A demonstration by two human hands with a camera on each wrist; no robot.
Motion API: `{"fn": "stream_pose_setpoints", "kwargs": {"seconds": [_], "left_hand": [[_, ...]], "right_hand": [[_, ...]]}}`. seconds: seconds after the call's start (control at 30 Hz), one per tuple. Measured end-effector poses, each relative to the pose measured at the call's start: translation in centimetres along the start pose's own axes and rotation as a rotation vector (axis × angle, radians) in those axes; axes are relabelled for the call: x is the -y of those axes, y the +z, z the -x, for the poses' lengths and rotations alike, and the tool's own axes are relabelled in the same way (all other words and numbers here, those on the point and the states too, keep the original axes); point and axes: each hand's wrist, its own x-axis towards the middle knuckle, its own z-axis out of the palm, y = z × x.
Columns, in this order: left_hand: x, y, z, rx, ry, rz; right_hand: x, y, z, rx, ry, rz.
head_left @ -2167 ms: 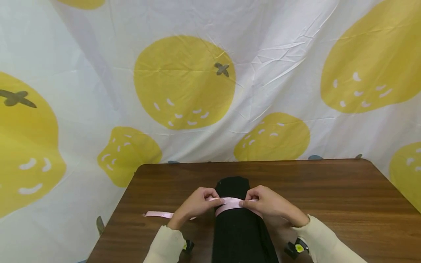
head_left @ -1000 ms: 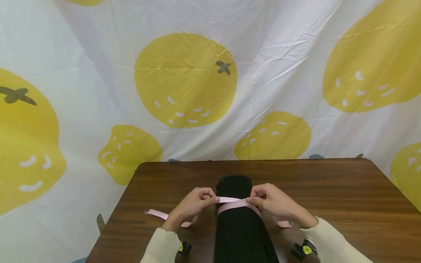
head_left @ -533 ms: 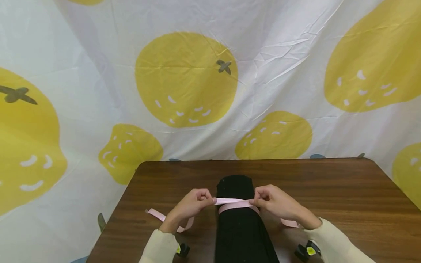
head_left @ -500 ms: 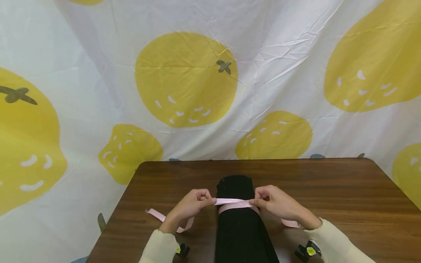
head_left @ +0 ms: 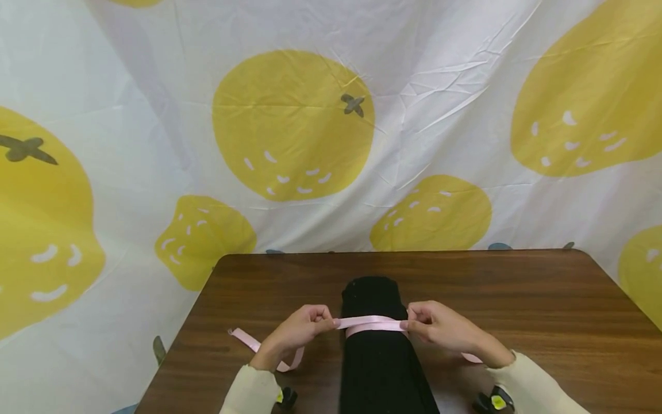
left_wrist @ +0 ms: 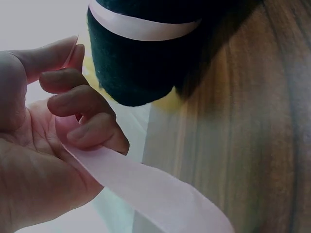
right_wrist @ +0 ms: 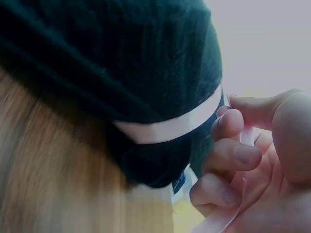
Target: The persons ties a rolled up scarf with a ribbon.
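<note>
your left hand [head_left: 305, 330] grasps the pink ribbon [head_left: 372, 325] in a pinch between thumb and forefinger, just beside the left edge of the black cloth bundle [head_left: 383, 374]; your right hand [head_left: 447, 328] pinches another stretch of the same ribbon at the bundle's right edge. between your two grips the strands run across the top of the bundle and cross over each other, and a band of the ribbon lies around the bundle just below that crossing. the bundle lies lengthwise on the brown wood-grain table [head_left: 517, 299], its rounded far end pointing away from you and its near end running out of the frame. in the left wrist view the ribbon passes through your palm under the curled fingers and trails off below them; in the right wrist view it runs down through that palm behind the fingers. one tail loops beside your left wrist and stretches out flat to the left on the tabletop, while a short piece of the other shows under your right wrist. you wear pale cream sleeves [head_left: 538, 388], with a small black device [head_left: 493, 401] at each wrist. beyond the table hangs a white backdrop [head_left: 434, 115] printed with large yellow fruits [head_left: 292, 126].
</note>
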Motion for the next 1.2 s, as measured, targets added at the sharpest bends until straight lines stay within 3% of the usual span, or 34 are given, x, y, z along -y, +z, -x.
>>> {"fn": "stream_pose_setpoints", "kwargs": {"seconds": [0.37, 0.57, 0.73, 0.97, 1.2], "left_hand": [[1.0, 0.4, -0.3, 0.002, 0.010, -0.051], [1.3, 0.5, -0.5, 0.025, -0.028, -0.028], [1.5, 0.7, -0.7, 0.019, -0.026, -0.047], [2.2, 1.3, -1.1, 0.046, -0.015, -0.062], [2.3, 1.3, -1.1, 0.052, 0.026, -0.095]], "right_hand": [[-2.2, -0.4, 0.4, 0.068, -0.042, -0.014], [-3.5, -0.4, 0.4, 0.127, -0.063, -0.059], [-4.4, -0.3, 0.4, 0.167, -0.090, -0.152], [-5.8, 0.2, 0.5, 0.210, -0.008, -0.378], [-6.2, 0.5, 0.6, 0.188, -0.047, -0.295]]}}
